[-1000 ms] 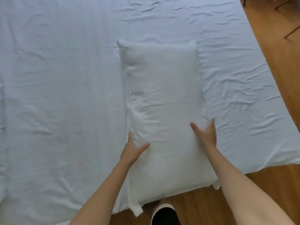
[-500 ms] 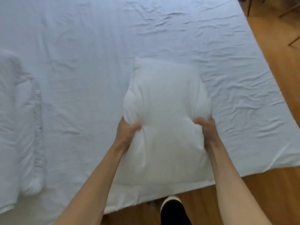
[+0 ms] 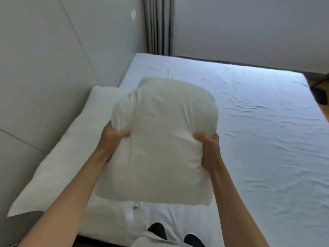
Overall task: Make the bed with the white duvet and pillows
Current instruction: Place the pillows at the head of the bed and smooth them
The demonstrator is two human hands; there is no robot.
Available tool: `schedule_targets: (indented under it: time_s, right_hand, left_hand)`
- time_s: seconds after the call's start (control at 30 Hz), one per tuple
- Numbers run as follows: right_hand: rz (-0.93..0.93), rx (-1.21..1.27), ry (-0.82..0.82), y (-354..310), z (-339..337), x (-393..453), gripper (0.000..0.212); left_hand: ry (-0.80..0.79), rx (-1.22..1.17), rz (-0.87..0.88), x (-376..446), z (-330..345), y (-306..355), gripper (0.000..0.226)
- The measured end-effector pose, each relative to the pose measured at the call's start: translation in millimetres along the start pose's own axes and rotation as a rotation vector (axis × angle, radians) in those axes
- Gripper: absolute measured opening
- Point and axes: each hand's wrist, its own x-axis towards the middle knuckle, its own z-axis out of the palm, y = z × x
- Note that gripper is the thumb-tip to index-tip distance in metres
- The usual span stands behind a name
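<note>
The person holds a white pillow [image 3: 160, 143] in the air in front of the body, above the near edge of the bed [image 3: 258, 139]. The left hand [image 3: 112, 139] grips the left side of the pillow, and the right hand [image 3: 208, 147] grips the right side. On both hands the thumb presses into the front of the pillow, and the other fingers go behind it, so the fingers are clamped on the pillow and the cloth makes folds around them. The pillow stands almost upright and does not touch the bed.

A second pillow [image 3: 71, 150] lies on the left part of the bed, along the wall [image 3: 44, 68], and the held pillow covers a part of it. The bed has a white sheet [image 3: 249, 113] with many small wrinkles. A grey curtain [image 3: 157, 25] hangs in the corner behind the bed. On the wall near the curtain is a small white switch [image 3: 133, 15]. At the bottom edge two dark shoes [image 3: 157, 229] are visible beside the bed.
</note>
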Motion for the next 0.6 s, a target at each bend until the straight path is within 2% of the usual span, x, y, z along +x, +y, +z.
schedule_targets:
  time_s: [0.07,0.2,0.27,0.37,0.43,0.5,0.53,0.6]
  right_hand:
    - [-0.022,0.003,-0.087,-11.4,59.5,-2.5,0.042]
    - [-0.046,0.01,-0.239,-14.9,152.0,-8.2,0.05]
    - [-0.015,0.004,-0.289,0.2,184.8,-9.5,0.051]
    - [0.104,-0.101,-0.33,49.2,212.9,-6.6,0.054]
    - [0.238,-0.323,-0.369,96.2,213.3,-1.9,0.055]
    - [0.351,-0.749,-0.342,139.8,201.2,-2.1,0.07]
    - [0.354,-0.958,-0.304,156.5,194.0,-3.6,0.081]
    - [0.276,-1.159,-0.246,174.5,188.8,-12.2,0.088]
  left_hand:
    - [0.084,-0.01,0.054,5.7,-56.9,22.8,0.048]
    - [0.188,0.022,0.109,20.2,-160.3,47.5,0.051]
    - [0.221,0.058,0.076,31.4,-207.6,42.2,0.052]
    - [0.263,0.192,-0.089,54.3,-262.3,5.9,0.056]
    - [0.305,0.423,-0.197,67.6,-271.4,-35.3,0.069]
    - [0.239,0.71,-0.308,71.5,-243.0,-81.2,0.082]
    - [0.178,0.811,-0.333,68.8,-218.4,-102.7,0.081]
    - [0.109,0.94,-0.282,59.6,-172.5,-140.2,0.076]
